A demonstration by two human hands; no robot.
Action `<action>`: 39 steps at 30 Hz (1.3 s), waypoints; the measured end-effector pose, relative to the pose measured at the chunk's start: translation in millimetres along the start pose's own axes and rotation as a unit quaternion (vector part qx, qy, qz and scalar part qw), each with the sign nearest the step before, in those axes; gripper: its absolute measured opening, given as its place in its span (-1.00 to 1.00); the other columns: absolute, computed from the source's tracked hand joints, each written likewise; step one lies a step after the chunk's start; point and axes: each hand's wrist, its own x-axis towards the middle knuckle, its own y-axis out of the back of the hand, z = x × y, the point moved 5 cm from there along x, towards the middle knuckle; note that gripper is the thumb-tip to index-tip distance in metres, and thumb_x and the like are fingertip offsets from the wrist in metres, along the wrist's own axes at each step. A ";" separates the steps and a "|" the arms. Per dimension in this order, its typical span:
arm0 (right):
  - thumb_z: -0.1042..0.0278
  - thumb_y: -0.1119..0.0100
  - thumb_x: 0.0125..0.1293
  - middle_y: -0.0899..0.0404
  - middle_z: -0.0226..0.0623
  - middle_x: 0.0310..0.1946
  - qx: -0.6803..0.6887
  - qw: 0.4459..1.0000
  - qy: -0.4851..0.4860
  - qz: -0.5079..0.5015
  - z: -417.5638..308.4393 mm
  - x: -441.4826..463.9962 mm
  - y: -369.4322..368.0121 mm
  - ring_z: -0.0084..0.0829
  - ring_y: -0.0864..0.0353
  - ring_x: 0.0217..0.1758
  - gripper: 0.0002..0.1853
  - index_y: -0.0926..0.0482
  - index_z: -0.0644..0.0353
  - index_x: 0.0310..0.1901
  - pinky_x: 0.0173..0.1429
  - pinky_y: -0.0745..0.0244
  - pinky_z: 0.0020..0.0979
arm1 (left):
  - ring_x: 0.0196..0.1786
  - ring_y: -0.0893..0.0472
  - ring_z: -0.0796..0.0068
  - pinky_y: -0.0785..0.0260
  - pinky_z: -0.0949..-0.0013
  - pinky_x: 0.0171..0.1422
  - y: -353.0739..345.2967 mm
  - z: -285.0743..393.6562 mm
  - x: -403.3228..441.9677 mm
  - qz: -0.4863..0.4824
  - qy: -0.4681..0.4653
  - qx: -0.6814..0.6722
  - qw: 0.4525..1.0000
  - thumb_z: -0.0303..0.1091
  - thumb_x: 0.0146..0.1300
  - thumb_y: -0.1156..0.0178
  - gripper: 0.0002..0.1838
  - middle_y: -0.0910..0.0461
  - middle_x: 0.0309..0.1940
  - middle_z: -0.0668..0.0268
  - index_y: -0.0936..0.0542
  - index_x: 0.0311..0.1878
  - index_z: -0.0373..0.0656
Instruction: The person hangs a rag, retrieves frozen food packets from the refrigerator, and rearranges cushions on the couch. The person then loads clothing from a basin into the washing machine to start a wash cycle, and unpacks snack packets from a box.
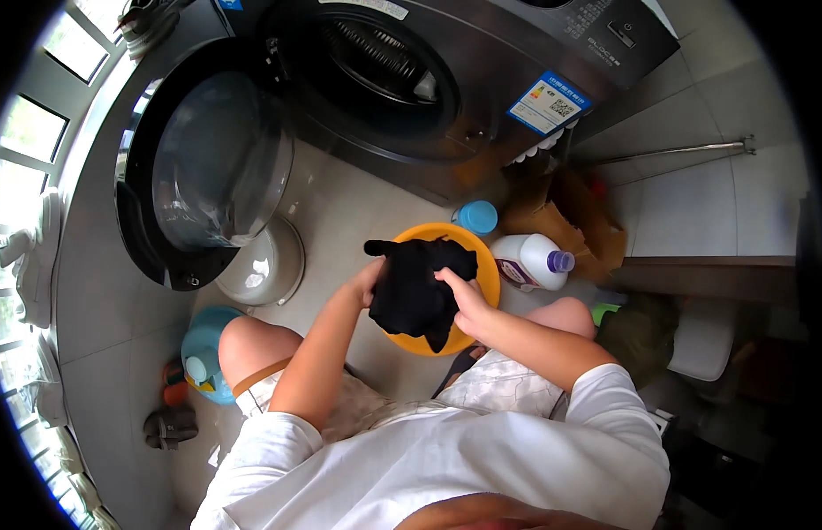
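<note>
Left hand [369, 281] and right hand [465, 303] both grasp the black cloth [414, 287] over the yellow basin [492, 281], the detergent bottle [532, 262] just to its right

Basin [491, 287]: middle hidden under cloth [417, 291]
Left hand [368, 281]: fingertips behind cloth
Sticker [550, 103]: smallest print unreadable
Washer [499, 53]: top cut off

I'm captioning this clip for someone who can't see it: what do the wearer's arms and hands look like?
Both the left hand and the right hand are bare, with no gloves. No watch or bracelet shows on either wrist. The forearms are uncovered; loose, plain white short sleeves cover the upper arms. Fingernails and any rings are too small or hidden to tell.
</note>
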 end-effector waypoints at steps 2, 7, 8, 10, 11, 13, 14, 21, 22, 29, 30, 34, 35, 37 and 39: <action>0.30 -0.41 0.26 -0.70 -0.21 0.03 0.007 1.000 -0.002 -0.029 -33.0 10.5 -44.1 -0.29 -0.70 0.14 -0.66 -0.65 0.26 0.02 0.28 -0.64 -0.24 | 0.22 -0.70 0.16 -0.56 0.07 0.38 13.6 43.8 -12.3 0.002 -0.028 -0.039 0.999 0.12 0.59 0.07 -0.40 -0.66 0.24 0.09 -0.57 0.35 -0.19; -0.30 -0.36 0.32 -0.66 -0.14 0.12 -0.140 0.905 0.401 -0.037 -167.2 112.6 -180.7 -0.35 -0.59 0.22 -0.19 -0.59 0.48 0.14 0.37 -0.42 -0.35 | 0.17 -0.70 0.15 -0.57 0.12 0.31 -37.9 308.8 -24.2 0.056 -0.376 0.119 0.917 0.38 0.46 0.02 -0.19 -0.68 0.17 0.05 -0.57 0.31 -0.26; -0.39 -0.29 0.31 -0.45 0.06 0.32 -0.197 0.880 0.432 -0.029 -189.4 128.2 -197.8 -0.22 -0.38 0.42 0.00 -0.35 0.55 0.33 0.52 -0.22 -0.30 | 0.26 -0.59 0.07 -0.51 0.10 0.36 -36.8 358.5 -6.0 0.083 -0.437 0.167 0.880 0.29 0.47 0.00 -0.25 -0.54 0.27 0.01 -0.53 0.36 -0.22; -0.41 -0.24 0.34 0.04 0.36 0.61 -0.266 0.841 0.470 0.028 -199.8 133.4 -219.4 -0.01 0.09 0.73 0.26 0.13 0.60 0.58 0.72 0.16 -0.23 | 0.44 -0.37 -0.08 -0.41 0.04 0.45 -50.6 416.6 5.8 0.221 -0.570 0.394 0.686 0.12 0.48 -0.05 -0.34 -0.25 0.47 -0.07 -0.44 0.46 -0.15; -0.34 -0.26 0.35 0.19 0.41 0.62 -0.275 0.828 0.488 0.026 -191.8 129.4 -224.3 0.07 0.21 0.74 0.25 0.21 0.59 0.58 0.73 0.20 -0.16 | 0.53 -0.25 -0.16 -0.35 0.01 0.50 -55.3 426.2 14.1 0.332 -0.625 0.524 0.474 0.04 0.49 -0.07 -0.36 -0.11 0.56 -0.11 -0.40 0.51 -0.12; -0.21 -0.27 0.40 0.39 0.39 0.65 -0.323 0.790 0.521 0.014 -167.9 119.9 -216.0 0.17 0.41 0.76 0.22 0.34 0.50 0.61 0.74 0.22 -0.02 | 0.61 -0.13 -0.33 -0.30 -0.04 0.56 -85.3 367.6 -15.9 0.380 -0.629 0.556 0.389 -0.27 0.36 -0.20 -0.35 0.03 0.65 -0.16 -0.41 0.53 0.00; -0.20 -0.28 0.41 0.32 0.33 0.66 -0.329 0.766 0.552 0.004 -159.1 118.3 -206.7 0.20 0.33 0.75 0.15 0.24 0.36 0.64 0.73 0.14 -0.02 | 0.55 -0.26 -0.29 -0.35 0.01 0.52 -86.6 345.1 -23.1 0.375 -0.643 0.559 0.366 -0.39 0.28 -0.20 -0.36 -0.08 0.63 -0.13 -0.47 0.48 0.01; 0.24 -0.33 0.35 -0.19 0.04 0.57 -0.491 0.686 0.536 -0.036 -132.0 173.5 -161.4 0.12 -0.29 0.54 -0.34 -0.37 0.08 0.45 0.55 -0.32 -0.10 | 0.22 -0.57 -0.24 -0.48 0.03 0.32 49.2 284.2 2.3 0.426 -0.577 0.503 0.482 -0.32 0.29 -0.33 -0.35 -0.48 0.25 -0.12 -0.41 0.45 -0.07; 0.24 -0.33 0.35 -0.19 0.04 0.57 -0.493 0.685 0.535 -0.036 -130.0 173.7 -157.9 0.12 -0.29 0.54 -0.34 -0.37 0.08 0.45 0.55 -0.32 -0.10 | 0.22 -0.57 -0.24 -0.48 0.01 0.30 66.9 277.3 15.3 0.460 -0.572 0.476 0.483 -0.23 0.30 -0.39 -0.33 -0.46 0.27 -0.15 -0.39 0.44 -0.06; 0.34 -0.30 0.37 -0.49 -0.14 0.35 -0.570 0.678 0.451 -0.107 -102.2 156.9 -107.0 -0.20 -0.60 0.28 -0.73 -0.70 0.04 0.09 0.22 -0.56 -0.30 | -0.57 -0.54 0.43 -0.51 0.35 -0.54 104.4 328.0 98.6 0.346 -0.221 0.381 0.828 -0.01 0.32 -0.43 -0.37 -0.58 -0.45 0.32 -0.48 0.34 -0.07; 0.34 -0.30 0.37 -0.49 -0.14 0.35 -0.571 0.678 0.452 -0.103 -105.0 149.3 -96.0 -0.20 -0.60 0.28 -0.73 -0.70 0.04 0.09 0.22 -0.56 -0.30 | -0.51 -0.57 0.42 -0.55 0.34 -0.49 81.7 333.0 88.8 0.314 -0.270 0.338 0.845 -0.05 0.35 -0.39 -0.46 -0.60 -0.37 0.33 -0.52 0.29 -0.07; 0.38 -0.23 0.42 -0.63 -0.17 0.20 -0.591 0.708 0.337 -0.187 -92.7 128.5 -62.0 -0.27 -0.66 0.18 -0.73 -0.69 0.09 0.11 0.23 -0.58 -0.30 | 0.32 -0.57 0.33 -0.48 0.13 0.45 -100.1 366.4 -27.2 -0.143 -0.595 0.133 0.780 -0.37 0.52 -0.21 -0.47 -0.59 0.24 0.26 -0.35 0.48 -0.16; 0.38 -0.21 0.41 -0.67 -0.17 0.15 -0.581 0.733 0.299 -0.189 -90.3 127.5 -54.0 -0.27 -0.67 0.18 -0.72 -0.69 0.10 0.11 0.25 -0.57 -0.29 | 0.30 -0.59 0.33 -0.51 0.16 0.40 -97.5 372.0 -25.0 -0.079 -0.581 0.194 0.786 -0.37 0.52 -0.21 -0.44 -0.60 0.24 0.26 -0.32 0.51 -0.16; 0.39 -0.20 0.41 -0.70 -0.17 0.11 -0.569 0.755 0.263 -0.192 -84.6 122.0 -40.1 -0.27 -0.67 0.18 -0.72 -0.70 0.11 0.11 0.27 -0.56 -0.28 | 0.22 -0.64 0.37 -0.56 0.25 0.26 -74.1 377.0 -18.1 0.050 -0.513 0.353 0.781 -0.36 0.52 -0.21 -0.39 -0.62 0.23 0.27 -0.28 0.55 -0.16; 0.46 -0.14 0.42 -0.74 -0.19 0.05 -0.558 0.754 0.281 -0.199 -82.8 117.6 -36.7 -0.32 -0.70 0.10 -0.71 -0.69 0.17 0.11 0.23 -0.58 -0.30 | 0.02 -0.74 0.31 -0.59 0.27 0.09 -33.7 359.6 -8.5 0.128 -0.485 0.505 0.702 -0.36 0.39 -0.27 -0.45 -0.73 0.12 0.21 -0.47 0.43 -0.17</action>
